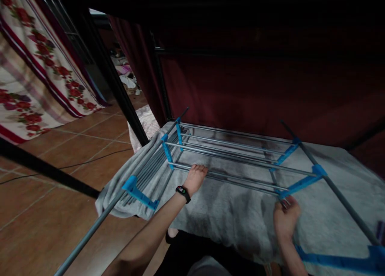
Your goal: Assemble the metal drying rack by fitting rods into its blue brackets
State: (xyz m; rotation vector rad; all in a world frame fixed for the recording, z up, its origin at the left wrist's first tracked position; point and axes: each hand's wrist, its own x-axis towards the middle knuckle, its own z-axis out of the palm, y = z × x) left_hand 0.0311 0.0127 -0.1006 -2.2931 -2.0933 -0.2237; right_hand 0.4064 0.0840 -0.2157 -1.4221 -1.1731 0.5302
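Note:
A metal rack (234, 147) of grey tubes with blue plastic joints lies on a grey blanket (240, 216) spread over a low bed. My left hand (195, 177), with a black band on the wrist, is closed over a near horizontal tube of the rack. My right hand (285, 218) is closed around a thin grey tube just below a blue corner joint (297, 184). A long grey side pole (99, 224) runs from the rack down toward the floor at the lower left.
A dark red curtain (270, 87) hangs behind the bed. A black bed-frame post (108, 71) stands at the left, with a floral cloth (36, 75) beyond it. A brown tiled floor (45, 212) lies at the left. Another blue piece (345, 262) shows at the lower right.

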